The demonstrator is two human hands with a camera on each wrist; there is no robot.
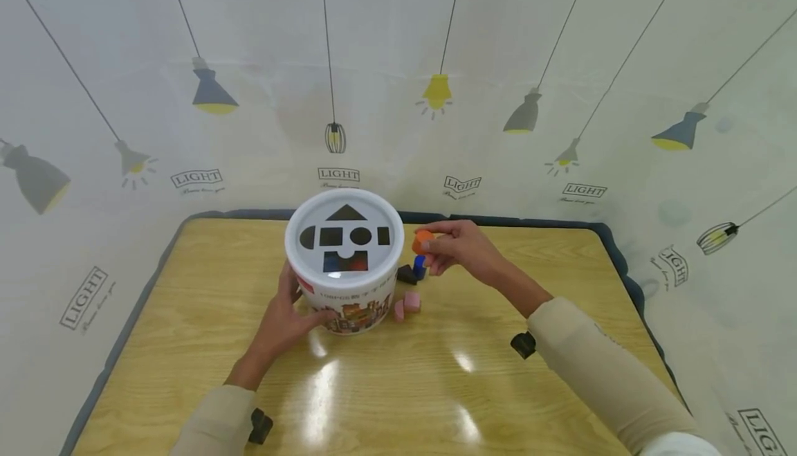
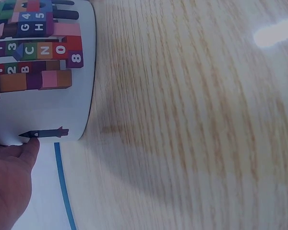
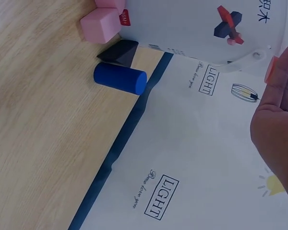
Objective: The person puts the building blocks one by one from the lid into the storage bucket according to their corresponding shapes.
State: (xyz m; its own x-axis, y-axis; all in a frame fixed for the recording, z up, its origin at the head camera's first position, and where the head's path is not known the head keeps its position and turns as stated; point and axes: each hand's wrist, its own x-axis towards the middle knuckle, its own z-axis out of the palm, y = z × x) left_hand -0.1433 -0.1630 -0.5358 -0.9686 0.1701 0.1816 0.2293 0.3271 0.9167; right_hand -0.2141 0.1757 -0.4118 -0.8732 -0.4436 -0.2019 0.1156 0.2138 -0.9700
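A white toy-block bucket (image 1: 355,304) stands on the table, its white lid (image 1: 292,252) cut with several shaped holes. My left hand (image 1: 288,321) holds the bucket's near left side, thumb across the printed front; its other fingers are partly hidden behind the wall. Up beside the lid's right edge, my right hand (image 1: 461,248) pinches an orange block (image 1: 423,241) between thumb and fingers. Below that hand lie a blue cylinder (image 3: 120,78) and a black triangular block (image 3: 119,52). Pink blocks (image 1: 411,302) sit close to the bucket's right side.
The wooden table (image 1: 473,373) has a dark blue edge (image 1: 498,221) along the back. Behind it hangs a pale sheet (image 1: 386,96) printed with lamps. Black wrist devices (image 1: 523,345) show beside both sleeves.
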